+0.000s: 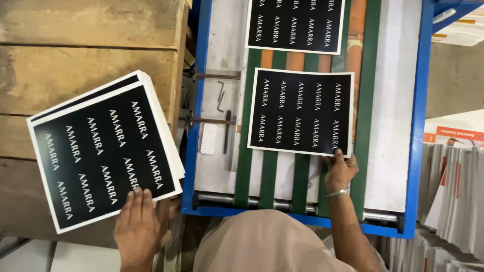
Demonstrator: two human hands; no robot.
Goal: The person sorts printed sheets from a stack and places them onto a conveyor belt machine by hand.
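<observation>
Black printed sheet (pixel 301 112) on the green belts (pixel 269 171) pinched by right-hand fingers (pixel 337 160); left fingers (pixel 137 201) flat on the stack (pixel 103 151).

Your left hand (pixel 137 221) rests on a stack of black white-bordered label sheets (pixel 103 151), your right hand (pixel 339 171) grips another sheet (pixel 301 112) on the belts, a third sheet (pixel 295 24) lies beyond.
</observation>
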